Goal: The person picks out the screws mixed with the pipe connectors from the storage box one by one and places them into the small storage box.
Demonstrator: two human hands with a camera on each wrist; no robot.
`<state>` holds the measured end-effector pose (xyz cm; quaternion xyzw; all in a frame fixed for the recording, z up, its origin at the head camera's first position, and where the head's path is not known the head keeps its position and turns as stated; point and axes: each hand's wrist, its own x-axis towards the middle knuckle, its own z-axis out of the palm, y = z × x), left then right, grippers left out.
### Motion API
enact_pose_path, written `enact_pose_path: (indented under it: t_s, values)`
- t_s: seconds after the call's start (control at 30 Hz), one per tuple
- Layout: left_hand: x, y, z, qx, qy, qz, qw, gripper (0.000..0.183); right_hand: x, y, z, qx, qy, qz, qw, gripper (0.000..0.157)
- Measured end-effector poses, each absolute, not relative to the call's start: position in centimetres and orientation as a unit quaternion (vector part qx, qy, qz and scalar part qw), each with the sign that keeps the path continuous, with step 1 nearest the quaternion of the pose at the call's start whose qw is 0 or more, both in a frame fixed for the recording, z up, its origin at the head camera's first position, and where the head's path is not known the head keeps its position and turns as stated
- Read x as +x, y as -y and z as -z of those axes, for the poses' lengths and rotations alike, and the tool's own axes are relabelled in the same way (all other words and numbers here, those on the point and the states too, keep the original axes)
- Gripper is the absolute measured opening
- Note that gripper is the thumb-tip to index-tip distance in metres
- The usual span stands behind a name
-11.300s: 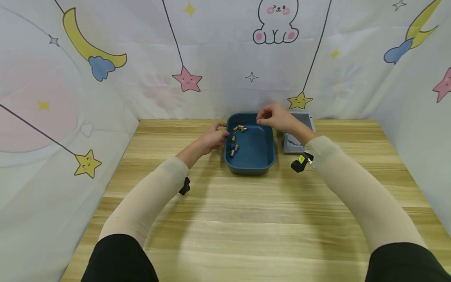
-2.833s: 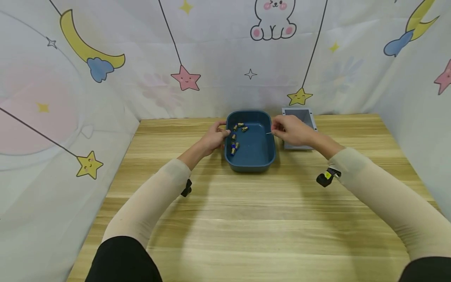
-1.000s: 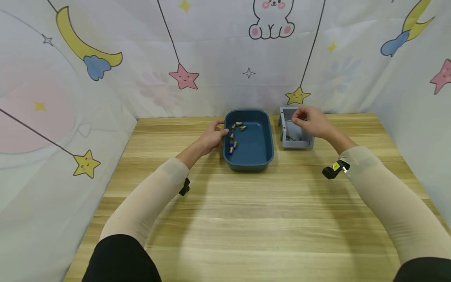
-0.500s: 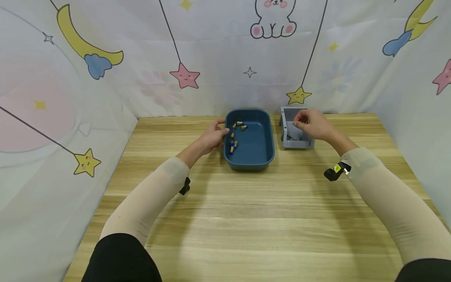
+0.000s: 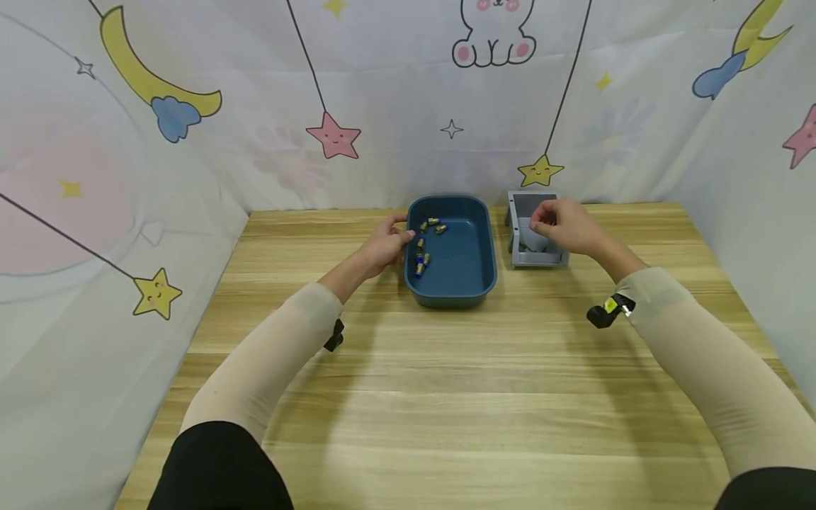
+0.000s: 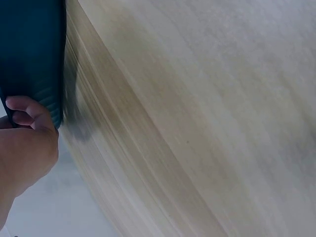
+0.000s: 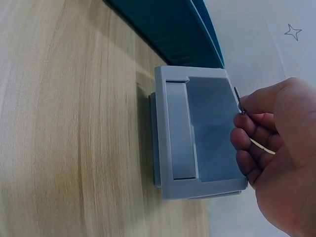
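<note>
My left hand grips the left wall of a dark blue plastic bin, thumb over the rim; the left wrist view shows the fingers curled on the bin's edge. Several small brass-and-blue fittings lie along the bin's left side. My right hand is above a grey open-topped box. Between thumb and forefinger it pinches a small threaded screw, seen in the right wrist view. A few small dark pieces lie in the grey box, too small to make out.
The bin and box stand side by side near the back edge of a wooden table, with a narrow gap between them. A printed white cloth hangs behind and at both sides.
My right hand has gone from over the blue bin to above the grey box, carrying the screw. It has barely moved in the last second. My left hand stays on the bin.
</note>
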<state>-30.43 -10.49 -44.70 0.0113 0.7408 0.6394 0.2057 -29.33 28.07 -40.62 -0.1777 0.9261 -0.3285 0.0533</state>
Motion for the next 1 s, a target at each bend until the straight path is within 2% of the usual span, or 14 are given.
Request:
enact_pose_path:
  t_s: [0.27,1.0]
  values:
    - [-30.40,10.48,44.44,0.012,-0.743,-0.635,0.210,0.049,-29.33,-28.14,40.74,-0.179,-0.925,0.332,0.053,0.016]
    - [-30.81,9.98,44.61,0.006,-0.776,-0.608,0.170,0.048,-29.29,-28.15,40.76,-0.189,-0.922,0.334,0.046,0.014]
